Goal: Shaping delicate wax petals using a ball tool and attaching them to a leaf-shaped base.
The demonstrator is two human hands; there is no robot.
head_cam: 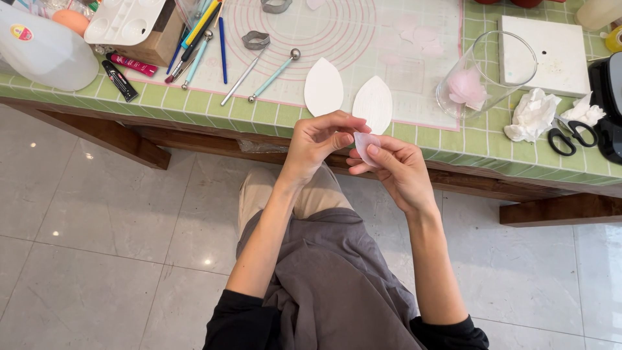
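Left hand (319, 141) pinches the pale pink petal (364, 145) from above; right hand (396, 170) grips it, palm up, forearms raised.

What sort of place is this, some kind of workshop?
Probably a craft table for making flowers by hand. A round-marked work mat, ball-tipped shaping tools, and a glass holding pink petals lie on it, while both hands hold a thin pale petal.

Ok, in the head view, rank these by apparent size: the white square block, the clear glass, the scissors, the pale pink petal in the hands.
1. White square block
2. Clear glass, close behind it
3. Scissors
4. Pale pink petal, partly hidden by the fingers of the right hand, and nearer the camera, so possibly smaller than it looks.
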